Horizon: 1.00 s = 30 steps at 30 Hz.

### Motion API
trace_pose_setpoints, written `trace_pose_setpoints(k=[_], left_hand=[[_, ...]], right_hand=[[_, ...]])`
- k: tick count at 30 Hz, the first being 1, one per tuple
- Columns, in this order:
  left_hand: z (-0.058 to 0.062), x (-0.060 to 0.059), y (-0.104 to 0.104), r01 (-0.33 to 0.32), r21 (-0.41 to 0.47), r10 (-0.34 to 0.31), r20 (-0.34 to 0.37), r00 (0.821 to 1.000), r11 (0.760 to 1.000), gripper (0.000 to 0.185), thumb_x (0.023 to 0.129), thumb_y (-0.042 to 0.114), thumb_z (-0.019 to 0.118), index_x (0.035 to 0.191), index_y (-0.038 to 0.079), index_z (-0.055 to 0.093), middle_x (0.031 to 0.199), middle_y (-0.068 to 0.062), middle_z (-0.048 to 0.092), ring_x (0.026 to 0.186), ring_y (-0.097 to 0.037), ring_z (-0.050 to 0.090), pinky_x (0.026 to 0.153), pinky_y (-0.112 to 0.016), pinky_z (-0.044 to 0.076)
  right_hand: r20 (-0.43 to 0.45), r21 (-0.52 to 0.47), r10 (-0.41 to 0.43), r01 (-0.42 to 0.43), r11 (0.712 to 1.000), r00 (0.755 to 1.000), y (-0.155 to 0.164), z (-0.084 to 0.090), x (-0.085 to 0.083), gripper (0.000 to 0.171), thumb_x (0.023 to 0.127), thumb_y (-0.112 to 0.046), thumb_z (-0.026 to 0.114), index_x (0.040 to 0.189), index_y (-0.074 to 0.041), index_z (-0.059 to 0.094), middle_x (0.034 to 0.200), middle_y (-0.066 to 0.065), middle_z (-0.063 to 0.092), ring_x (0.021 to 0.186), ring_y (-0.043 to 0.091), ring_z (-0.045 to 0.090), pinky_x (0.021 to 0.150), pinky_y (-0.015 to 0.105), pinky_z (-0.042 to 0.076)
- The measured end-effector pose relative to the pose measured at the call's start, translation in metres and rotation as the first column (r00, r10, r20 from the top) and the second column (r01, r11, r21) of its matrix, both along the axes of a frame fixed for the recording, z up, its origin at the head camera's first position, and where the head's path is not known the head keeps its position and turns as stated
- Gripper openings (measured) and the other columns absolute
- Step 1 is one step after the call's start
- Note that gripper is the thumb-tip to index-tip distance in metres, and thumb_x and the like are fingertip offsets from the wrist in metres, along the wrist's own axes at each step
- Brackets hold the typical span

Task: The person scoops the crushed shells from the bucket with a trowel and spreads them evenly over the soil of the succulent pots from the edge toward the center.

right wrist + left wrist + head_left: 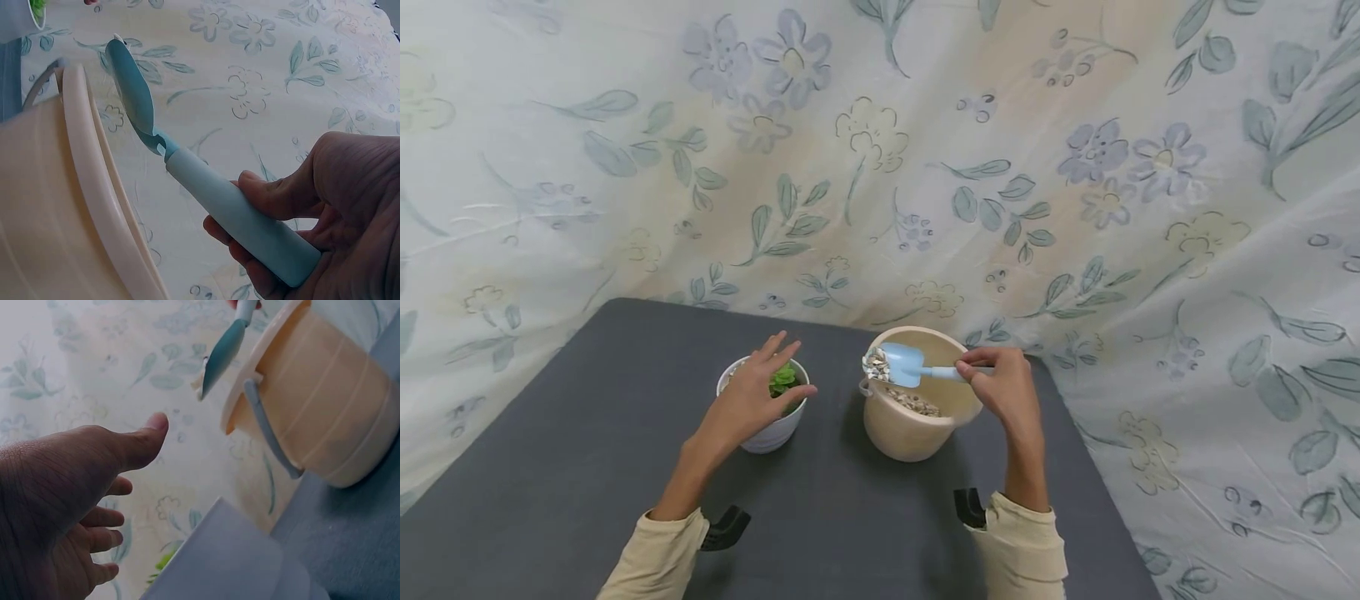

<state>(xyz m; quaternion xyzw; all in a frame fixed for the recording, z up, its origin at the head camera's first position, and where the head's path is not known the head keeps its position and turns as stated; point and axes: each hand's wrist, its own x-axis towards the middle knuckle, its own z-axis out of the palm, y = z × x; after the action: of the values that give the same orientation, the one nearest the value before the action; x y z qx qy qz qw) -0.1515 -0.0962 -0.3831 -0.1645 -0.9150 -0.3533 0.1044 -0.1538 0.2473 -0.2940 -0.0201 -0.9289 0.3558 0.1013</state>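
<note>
My right hand [1006, 383] grips the handle of a light blue trowel [225, 206], thumb on top and fingers curled beneath. The trowel's blade carries pale pebbles or chips [876, 364] and is over the left part of a cream bucket [910, 437]. More of the same bits [913, 403] lie inside the bucket. My left hand [748, 404], fingers spread and holding nothing, hovers over a white pot [772, 436] with a small green plant [782, 380]. The hand hides part of the pot's rim and soil.
Both pots stand on a dark grey table [587, 467], the plant pot left of the bucket. A grey bucket handle [269, 431] hangs on the bucket's side towards the pot. Behind and to the right hangs a floral cloth [880, 167].
</note>
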Motion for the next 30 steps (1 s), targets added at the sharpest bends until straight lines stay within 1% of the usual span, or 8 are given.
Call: trace_pose_setpoints(k=[3,6,10,13,16,18,22,30], left_hand=[[-0.002,0.0,-0.005,-0.022,0.004,0.022,0.016,1.0,1.0,0.078,0.095,0.039,0.077,0.158,0.005,0.045,0.17,-0.025,0.03,0.153,-0.054,0.032,0.119,-0.075,0.031],[-0.002,0.0,-0.011,-0.029,0.009,0.028,0.047,0.998,1.0,0.078,0.096,0.039,0.076,0.16,0.007,0.043,0.172,-0.024,0.027,0.155,-0.054,0.029,0.118,-0.077,0.031],[-0.001,0.0,-0.018,-0.038,0.01,0.037,0.062,0.997,0.999,0.079,0.097,0.042,0.074,0.161,0.008,0.042,0.172,-0.024,0.025,0.156,-0.054,0.027,0.117,-0.078,0.03],[-0.001,0.0,-0.024,-0.062,0.004,0.062,0.057,0.996,0.998,0.08,0.097,0.043,0.074,0.161,0.007,0.042,0.172,-0.026,0.025,0.155,-0.055,0.028,0.116,-0.078,0.031],[-0.001,0.002,-0.028,-0.088,-0.005,0.088,0.058,0.994,0.996,0.079,0.097,0.042,0.075,0.16,0.006,0.043,0.171,-0.027,0.026,0.153,-0.057,0.03,0.115,-0.077,0.033],[-0.002,0.003,-0.031,-0.099,-0.003,0.099,0.064,0.993,0.995,0.079,0.097,0.043,0.075,0.159,0.006,0.043,0.171,-0.027,0.026,0.152,-0.058,0.031,0.114,-0.077,0.035],[-0.005,0.006,-0.036,-0.109,0.003,0.108,0.072,0.991,0.994,0.08,0.097,0.046,0.073,0.16,0.007,0.043,0.171,-0.027,0.026,0.15,-0.059,0.033,0.112,-0.076,0.037],[-0.012,0.013,-0.044,-0.146,-0.026,0.148,0.089,0.985,0.989,0.081,0.097,0.044,0.073,0.161,0.006,0.041,0.17,-0.03,0.026,0.149,-0.06,0.035,0.111,-0.076,0.039]], right_hand=[[0.005,-0.008,0.019,-0.019,1.0,1.0,-0.005,-0.002,-0.003,0.02,0.098,-0.015,0.072,0.109,-0.001,0.081,0.113,0.023,0.078,0.109,0.038,0.07,0.092,0.052,0.055],[0.013,-0.005,0.027,-0.027,1.0,1.0,-0.009,-0.003,-0.005,0.019,0.098,-0.015,0.072,0.109,-0.002,0.081,0.112,0.022,0.078,0.111,0.037,0.068,0.093,0.052,0.054],[0.007,-0.002,0.031,-0.031,1.0,0.999,-0.016,-0.003,-0.009,0.017,0.097,-0.014,0.072,0.106,-0.003,0.082,0.109,0.021,0.079,0.107,0.035,0.068,0.089,0.047,0.053],[0.002,-0.01,0.046,-0.046,0.999,0.999,-0.023,-0.004,-0.012,0.015,0.097,-0.014,0.073,0.104,-0.004,0.082,0.107,0.02,0.08,0.106,0.033,0.069,0.087,0.043,0.052],[-0.004,-0.02,0.067,-0.067,0.998,0.998,-0.03,-0.004,-0.015,0.014,0.096,-0.014,0.074,0.103,-0.005,0.082,0.106,0.018,0.08,0.105,0.033,0.069,0.088,0.043,0.052],[-0.002,-0.029,0.077,-0.077,0.997,0.997,-0.034,-0.005,-0.017,0.014,0.096,-0.014,0.074,0.103,-0.006,0.082,0.106,0.017,0.08,0.104,0.033,0.07,0.089,0.044,0.053],[-0.016,-0.026,0.089,-0.09,0.996,0.996,-0.042,-0.006,-0.019,0.012,0.095,-0.013,0.075,0.101,-0.006,0.082,0.102,0.015,0.08,0.1,0.031,0.07,0.086,0.041,0.052],[-0.014,-0.059,0.121,-0.122,0.991,0.993,-0.059,-0.01,-0.022,0.009,0.094,-0.011,0.076,0.096,-0.006,0.083,0.1,0.015,0.08,0.095,0.027,0.068,0.078,0.03,0.048]])
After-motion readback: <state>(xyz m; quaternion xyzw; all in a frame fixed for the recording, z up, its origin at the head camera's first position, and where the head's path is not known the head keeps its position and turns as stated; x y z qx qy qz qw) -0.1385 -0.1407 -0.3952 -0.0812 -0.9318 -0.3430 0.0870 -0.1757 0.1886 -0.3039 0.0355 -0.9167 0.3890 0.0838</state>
